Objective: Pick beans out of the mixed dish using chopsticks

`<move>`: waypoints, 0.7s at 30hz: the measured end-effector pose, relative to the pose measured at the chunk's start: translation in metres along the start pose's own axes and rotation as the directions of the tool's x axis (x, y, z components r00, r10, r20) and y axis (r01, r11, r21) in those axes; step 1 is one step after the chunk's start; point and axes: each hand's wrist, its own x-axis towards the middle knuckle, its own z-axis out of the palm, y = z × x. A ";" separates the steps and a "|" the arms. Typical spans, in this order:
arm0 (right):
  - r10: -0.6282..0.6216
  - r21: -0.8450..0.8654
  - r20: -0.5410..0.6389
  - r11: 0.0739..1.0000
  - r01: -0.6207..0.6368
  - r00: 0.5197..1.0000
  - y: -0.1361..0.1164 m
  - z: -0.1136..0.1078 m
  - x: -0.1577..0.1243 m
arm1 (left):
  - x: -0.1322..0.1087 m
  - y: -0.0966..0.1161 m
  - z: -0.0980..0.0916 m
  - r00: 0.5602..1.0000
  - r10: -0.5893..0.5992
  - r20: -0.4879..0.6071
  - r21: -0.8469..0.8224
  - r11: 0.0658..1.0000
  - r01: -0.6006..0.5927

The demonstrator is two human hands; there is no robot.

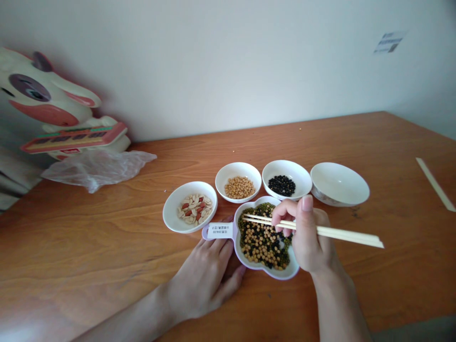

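My right hand (311, 237) is closed around a pair of light wooden chopsticks (342, 235). Their tips reach into a white, lilac-rimmed handled dish (292, 270) of mixed green, black and tan beans (263, 242). My left hand (210, 270) holds this dish at its handle side, fingers passing beneath the labelled handle (219, 231) and thumb by the rim. Whether a bean sits between the chopstick tips is too small to tell. Behind the dish stand white bowls: one with pale and red-brown seeds (194, 209), one with tan beans (239, 187), one with black beans (281, 185).
An empty white bowl (340, 183) stands right of the black beans. A flat pale stick (434, 184) lies at the far right. At back left are a cow-shaped toy keyboard (71, 104) and a crumpled clear plastic bag (99, 168). A wall (228, 71) borders the wooden table (107, 247).
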 end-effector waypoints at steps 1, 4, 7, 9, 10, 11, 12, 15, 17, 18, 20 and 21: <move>-0.006 0.007 -0.008 1.000 0.006 1.000 0.000 0.000 0.000 | 0.000 0.000 0.000 1.000 0.002 -0.003 0.001 1.000 -0.002; -0.014 0.020 -0.039 1.000 0.015 0.999 0.000 -0.001 -0.001 | -0.001 0.001 -0.001 1.000 0.008 -0.005 0.004 1.000 -0.008; -0.012 0.020 -0.062 1.000 0.014 0.998 0.000 -0.004 -0.002 | -0.001 0.001 -0.001 1.000 0.007 -0.012 0.006 1.000 -0.007; -0.003 0.016 -0.052 1.000 0.003 0.999 0.001 -0.006 -0.002 | 0.000 0.000 0.000 1.000 0.009 -0.018 0.006 1.000 -0.009; 0.008 0.015 -0.038 1.000 -0.007 0.999 0.001 -0.007 -0.002 | 0.000 0.000 0.000 1.000 0.010 -0.017 0.007 1.000 -0.010; 0.020 0.017 -0.020 1.000 -0.020 1.000 0.001 -0.007 -0.002 | 0.001 0.000 0.001 1.000 0.010 -0.016 0.008 1.000 -0.010; 0.033 0.021 -0.001 0.999 -0.033 0.999 0.001 -0.007 -0.002 | 0.001 -0.001 0.001 1.000 0.011 -0.014 0.009 1.000 -0.011; 0.059 0.033 0.052 0.998 -0.061 0.997 0.002 -0.006 -0.002 | 0.000 -0.001 0.001 1.000 0.010 -0.009 0.010 1.000 -0.010; 0.071 0.032 0.076 0.997 -0.073 0.995 0.002 -0.005 -0.002 | 0.000 -0.001 0.001 1.000 0.010 -0.006 0.010 1.000 -0.010; 0.076 0.030 0.081 0.996 -0.078 0.994 0.002 -0.004 -0.002 | -0.001 -0.001 0.001 1.000 0.010 -0.004 0.010 1.000 -0.010; 0.084 0.023 0.079 0.996 -0.086 0.993 0.002 -0.004 -0.001 | -0.001 -0.001 0.000 1.000 0.010 -0.001 0.011 1.000 -0.010; 0.088 0.016 0.074 0.996 -0.089 0.993 0.002 -0.004 -0.001 | 0.000 -0.001 0.000 1.000 0.007 -0.001 0.011 1.000 -0.007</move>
